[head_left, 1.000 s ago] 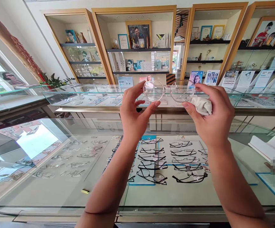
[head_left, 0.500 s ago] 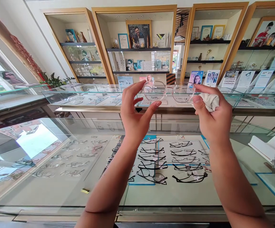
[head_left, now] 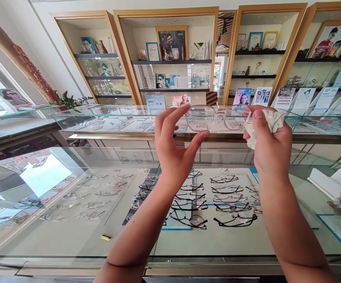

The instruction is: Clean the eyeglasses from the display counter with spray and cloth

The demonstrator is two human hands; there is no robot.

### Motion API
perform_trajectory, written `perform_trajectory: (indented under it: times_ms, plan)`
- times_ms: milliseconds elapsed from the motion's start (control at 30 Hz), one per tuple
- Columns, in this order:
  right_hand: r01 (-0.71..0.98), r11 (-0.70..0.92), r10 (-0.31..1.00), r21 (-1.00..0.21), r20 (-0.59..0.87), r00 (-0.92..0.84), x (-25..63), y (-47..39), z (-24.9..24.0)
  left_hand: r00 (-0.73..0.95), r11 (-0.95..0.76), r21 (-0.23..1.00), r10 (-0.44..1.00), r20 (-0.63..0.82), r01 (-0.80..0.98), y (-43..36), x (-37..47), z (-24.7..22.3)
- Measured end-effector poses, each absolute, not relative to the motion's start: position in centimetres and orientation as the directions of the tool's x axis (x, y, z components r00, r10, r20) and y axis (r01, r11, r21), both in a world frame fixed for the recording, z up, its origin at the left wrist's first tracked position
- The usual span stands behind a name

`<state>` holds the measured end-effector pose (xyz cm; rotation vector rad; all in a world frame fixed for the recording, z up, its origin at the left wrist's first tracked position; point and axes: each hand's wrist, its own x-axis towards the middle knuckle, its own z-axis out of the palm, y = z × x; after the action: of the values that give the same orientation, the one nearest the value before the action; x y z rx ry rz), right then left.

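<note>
A pair of thin-rimmed eyeglasses [head_left: 201, 118] is held up level above the glass counter, both clear lenses showing. My left hand [head_left: 176, 147] has the left lens rim between its fingertips above and the thumb below. At the right end of the frame, the thumb and forefinger of my right hand [head_left: 273, 151] pinch near the rim; the exact contact is partly hidden. A crumpled white cloth [head_left: 272, 120] is bunched in that same right hand, its lower end hanging beside the palm.
Below lies a glass display case [head_left: 70, 245] with rows of dark-framed glasses [head_left: 233, 220] and pale-framed glasses [head_left: 89, 214]. A small gold object [head_left: 105, 237] lies at front left. Beyond stands another glass counter [head_left: 114, 135]; a white device [head_left: 326, 182] is at right.
Both hands and the eyeglasses have shifted right and slightly down. The right thumb has risen relative to the frame, and more of the cloth now hangs below it.
</note>
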<state>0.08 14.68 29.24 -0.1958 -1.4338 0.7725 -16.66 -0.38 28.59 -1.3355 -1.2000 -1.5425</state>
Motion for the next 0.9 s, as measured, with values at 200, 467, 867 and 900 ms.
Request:
perform_trajectory:
  times_ms: [200, 467, 867, 900]
  plan:
    - [-0.32, 0.787, 0.547, -0.528, 0.837, -0.036, 0.3, 13.5, 29.3, -0.185, -0.399, 0.203, 0.082, 0.979, 0.894, 0.8, -18.5, 28.1]
    - [-0.256, 0.834, 0.499, -0.488, 0.866, -0.026, 0.4, 12.8, 29.3, -0.222, -0.464, 0.244, 0.101, 0.97, 0.851, 1.0, -19.6, 28.1]
    - [-0.242, 0.829, 0.524, -0.505, 0.851, 0.019, 0.1, 13.0, 29.2, -0.216, -0.386, 0.215, 0.04, 0.976, 0.897, 0.5, -18.5, 28.3]
    - [-0.24, 0.828, 0.525, -0.506, 0.851, 0.017, 0.1, 13.0, 29.2, -0.218, -0.371, 0.215, 0.035, 0.975, 0.903, 0.5, -18.4, 28.4]
